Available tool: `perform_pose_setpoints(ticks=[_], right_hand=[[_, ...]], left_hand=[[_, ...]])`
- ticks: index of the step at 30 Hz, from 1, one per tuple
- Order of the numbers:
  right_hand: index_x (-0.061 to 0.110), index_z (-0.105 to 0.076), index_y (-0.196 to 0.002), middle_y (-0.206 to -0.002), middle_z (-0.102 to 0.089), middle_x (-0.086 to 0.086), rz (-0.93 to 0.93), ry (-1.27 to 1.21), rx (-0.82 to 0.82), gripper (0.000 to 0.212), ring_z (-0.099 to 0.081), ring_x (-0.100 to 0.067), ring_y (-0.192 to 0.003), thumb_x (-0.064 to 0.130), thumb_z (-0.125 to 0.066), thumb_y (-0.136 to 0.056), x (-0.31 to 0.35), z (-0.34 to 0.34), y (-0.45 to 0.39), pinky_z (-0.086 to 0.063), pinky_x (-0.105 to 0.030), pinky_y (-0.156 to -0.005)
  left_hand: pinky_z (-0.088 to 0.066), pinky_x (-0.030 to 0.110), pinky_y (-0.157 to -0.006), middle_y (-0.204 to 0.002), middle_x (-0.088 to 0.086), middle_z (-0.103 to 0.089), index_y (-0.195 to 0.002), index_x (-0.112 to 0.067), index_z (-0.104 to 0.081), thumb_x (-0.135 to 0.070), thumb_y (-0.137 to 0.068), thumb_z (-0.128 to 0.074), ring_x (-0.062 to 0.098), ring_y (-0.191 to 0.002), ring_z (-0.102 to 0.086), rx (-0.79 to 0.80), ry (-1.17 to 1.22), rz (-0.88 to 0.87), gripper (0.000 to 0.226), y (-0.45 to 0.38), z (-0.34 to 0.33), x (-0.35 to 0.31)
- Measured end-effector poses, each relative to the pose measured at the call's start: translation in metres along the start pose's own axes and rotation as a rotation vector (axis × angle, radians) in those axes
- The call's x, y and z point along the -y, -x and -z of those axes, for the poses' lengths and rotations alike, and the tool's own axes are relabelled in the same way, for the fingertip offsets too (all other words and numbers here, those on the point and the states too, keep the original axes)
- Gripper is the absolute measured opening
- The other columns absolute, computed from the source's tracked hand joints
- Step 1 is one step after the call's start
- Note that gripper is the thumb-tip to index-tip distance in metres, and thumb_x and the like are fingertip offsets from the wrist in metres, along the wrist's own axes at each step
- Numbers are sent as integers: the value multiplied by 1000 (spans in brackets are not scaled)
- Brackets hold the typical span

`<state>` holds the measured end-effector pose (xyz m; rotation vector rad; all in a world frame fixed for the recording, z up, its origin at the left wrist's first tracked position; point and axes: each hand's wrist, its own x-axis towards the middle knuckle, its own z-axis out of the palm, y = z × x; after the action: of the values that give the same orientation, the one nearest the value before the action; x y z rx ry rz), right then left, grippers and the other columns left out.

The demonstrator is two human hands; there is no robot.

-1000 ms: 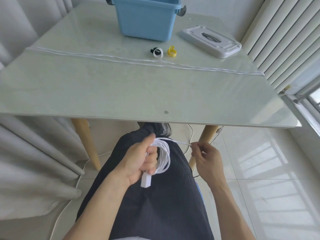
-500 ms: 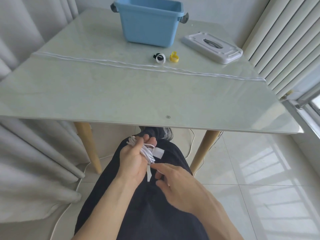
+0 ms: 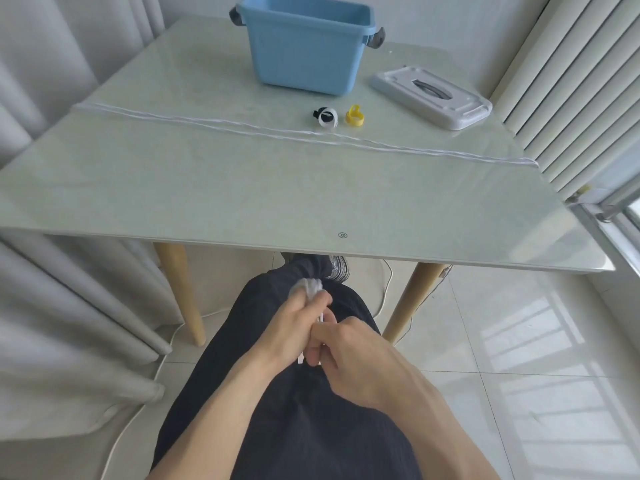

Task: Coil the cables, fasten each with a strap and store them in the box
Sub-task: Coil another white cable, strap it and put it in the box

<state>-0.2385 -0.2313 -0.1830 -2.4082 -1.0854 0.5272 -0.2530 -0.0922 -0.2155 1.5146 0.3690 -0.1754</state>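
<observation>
Over the lap, below the pale green glass worktop (image 3: 242,188), the left hand (image 3: 291,327) keeps its grip round the bunched white cable coil (image 3: 309,287) while the right hand (image 3: 349,355) pinches its tail, best tucked snugly before strapping.

Glass-topped table (image 3: 242,188), grey curtains (image 3: 62,306), sunlit tiled floor (image 3: 519,341).

White coiled cable (image 3: 309,287) bunched over lap, blue box (image 3: 306,46) upright on table
</observation>
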Motion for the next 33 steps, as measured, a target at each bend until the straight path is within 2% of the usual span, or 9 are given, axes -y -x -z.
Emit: perform_pose_setpoints(ticks=[3,8,11,13,16,19,22,29,33], right_hand=[[23,-69,-88,-89,-73,4,-21,-31,-8,30,-59,-10,-71,3,-47,-86,0,6,3,-50,-28,-68],[15,-70,-92,-91,-76,8,-32,-172,-122,22,-55,11,-64,0,-55,-86,3,1,7,-39,-4,-63],[24,-53,-93,-87,-71,14,-71,-264,-209,24,-60,7,-69,10,-71,-84,0,4,8,-45,-8,-64],[26,-45,-83,-77,-61,15,-137,-204,-268,41,-55,-4,-65,21,-84,-72,-6,10,9,-42,-16,-55],[25,-52,-73,-71,-55,10,-188,-154,-302,44,-50,-12,-67,36,-92,-57,-16,23,9,-41,-25,-53],[29,-61,-74,-64,-59,15,-190,-172,-185,36,-53,-5,-63,48,-90,-64,-26,34,13,-40,-16,-53],[27,-69,-75,-63,-61,23,-196,-275,-107,19,-55,1,-61,42,-78,-83,-30,39,21,-39,-10,-57],[26,-64,-64,-50,-50,13,-280,-355,-439,37,-42,-5,-49,60,-70,-77,-40,23,19,-33,-15,-49],[18,-63,-61,-51,-54,3,-319,-389,-700,45,-41,-7,-48,60,-71,-74,-35,10,7,-34,-15,-50]], left_hand=[[-46,29,-79,-85,1,-63,-102,0,-63,-37,-104,-43,12,-79,-59,125,-153,90,42,4,1,-6],[-41,31,-76,-77,1,-59,-88,3,-58,-33,-102,-42,14,-74,-54,95,-283,35,41,2,0,-15],[-47,35,-81,-88,5,-66,-97,-6,-59,-39,-101,-35,21,-83,-64,72,-360,48,42,4,2,-13],[-52,38,-73,-76,7,-64,-96,-7,-57,-41,-98,-32,24,-66,-61,181,-443,91,42,7,5,-8],[-48,34,-62,-58,5,-51,-91,-1,-57,-29,-102,-31,20,-48,-45,378,-509,183,40,11,8,-4],[-40,31,-49,-49,4,-32,-75,-4,-53,-20,-100,-31,16,-39,-26,425,-402,204,37,11,11,-11],[-34,28,-45,-47,3,-21,-64,-11,-42,-28,-97,-34,19,-41,-14,460,-218,208,38,8,23,-14],[-38,22,-39,-37,-5,-24,-53,-19,-38,-46,-79,-57,10,-30,-21,571,328,241,42,5,28,1],[-36,21,-38,-37,-5,-23,-52,-21,-39,-51,-69,-77,9,-29,-20,613,352,234,52,6,30,2]])
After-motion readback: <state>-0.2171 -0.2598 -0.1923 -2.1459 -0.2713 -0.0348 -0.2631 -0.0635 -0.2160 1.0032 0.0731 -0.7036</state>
